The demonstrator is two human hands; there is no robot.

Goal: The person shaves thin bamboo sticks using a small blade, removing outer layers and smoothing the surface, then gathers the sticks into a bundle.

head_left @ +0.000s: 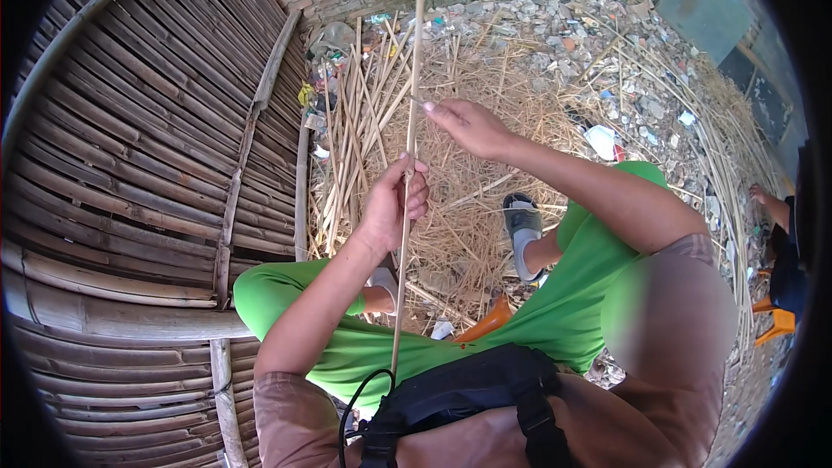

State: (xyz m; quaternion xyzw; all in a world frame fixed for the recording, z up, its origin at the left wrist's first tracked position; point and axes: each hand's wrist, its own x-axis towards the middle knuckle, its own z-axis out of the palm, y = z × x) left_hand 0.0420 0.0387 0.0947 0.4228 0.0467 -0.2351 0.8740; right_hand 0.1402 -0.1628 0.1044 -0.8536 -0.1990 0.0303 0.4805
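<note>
A long, pale bamboo strip (417, 52) stands nearly upright in front of me, its lower end reaching down to my lap. My left hand (394, 199) is closed round its middle, thumb uppermost. Higher up and to the right, my right hand (468, 127) is closed in a pinch. From its fingertips a thin, dark, blade-like tool (417, 100) pokes out and meets the strip's side. Most of that tool is hidden in the fingers.
Bamboo slats form a wall (130, 147) at my left. Loose bamboo strips (351, 130) lean beyond my left hand. Straw and shavings (468, 225) cover the ground, with rubble behind. Another person's hand (763, 199) and an orange stool (774, 322) show at the right edge.
</note>
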